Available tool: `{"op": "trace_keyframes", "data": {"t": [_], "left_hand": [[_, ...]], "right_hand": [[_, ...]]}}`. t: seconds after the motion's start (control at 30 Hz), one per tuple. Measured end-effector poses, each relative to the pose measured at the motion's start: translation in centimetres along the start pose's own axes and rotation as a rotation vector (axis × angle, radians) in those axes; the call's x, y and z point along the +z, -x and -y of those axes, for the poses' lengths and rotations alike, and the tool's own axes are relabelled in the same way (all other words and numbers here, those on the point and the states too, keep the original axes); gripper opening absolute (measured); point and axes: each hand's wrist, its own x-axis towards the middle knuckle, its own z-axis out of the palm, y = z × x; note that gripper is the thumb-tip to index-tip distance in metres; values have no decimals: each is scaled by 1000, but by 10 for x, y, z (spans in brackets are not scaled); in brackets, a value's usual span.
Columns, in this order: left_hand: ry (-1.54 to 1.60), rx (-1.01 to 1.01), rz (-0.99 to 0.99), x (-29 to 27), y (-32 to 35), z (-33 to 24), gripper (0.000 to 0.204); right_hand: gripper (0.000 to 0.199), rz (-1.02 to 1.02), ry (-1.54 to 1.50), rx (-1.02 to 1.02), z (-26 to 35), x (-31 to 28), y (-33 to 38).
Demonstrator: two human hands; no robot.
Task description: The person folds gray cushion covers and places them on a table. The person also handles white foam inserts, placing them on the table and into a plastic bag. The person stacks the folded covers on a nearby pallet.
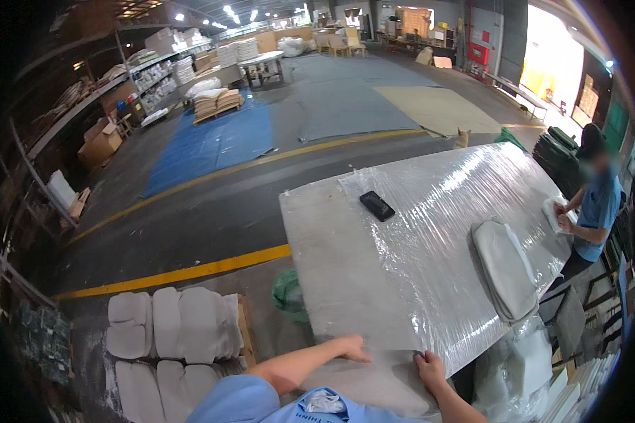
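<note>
Holding hand, right: the person's bare right hand (430, 368), closed with its thumb uppermost on the right corner of a flat, pale grey-beige fabric cushion piece (384, 386).
Left hand: the bare left hand (351, 348), fingers curled, at the far left edge of the same piece; whether it grips or merely rests there, I cannot tell from here.
Cushion piece: lying at the near edge of the table, against the front of the person's light-blue shirt (243, 403), between the two forearms.
Table: a broad, pale grey-beige top (346, 268), its right part sheathed in glossy, wrinkled clear plastic film (437, 204).
Phone: a black rectangular slab (377, 206), flat near the far left side of the film.
Cushion pile: rounded grey cushions (504, 271), laid together on the film towards the right.
Co-worker: a person in a blue short-sleeved shirt (601, 204) at the right end, both hands at a small white item (554, 213).
Floor, left: stacks of pale, rounded cushions (190, 324) beside the table; a crumpled green plastic bag (289, 295) just by its left edge.
Floor, right: white blocks (530, 363) in clear plastic, near the table's right corner.
</note>
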Motion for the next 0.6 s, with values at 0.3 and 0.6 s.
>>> {"op": "trace_keyframes", "data": {"t": [0.3, 0.6], "left_hand": [[167, -87, -591, 33, -5, -23, 39], [137, -76, -720, 35, -19, -34, 35]], "right_hand": [[32, -143, -119, 54, -5, 6, -14], [31, -74, -88, 106, -6, 11, -17]]}}
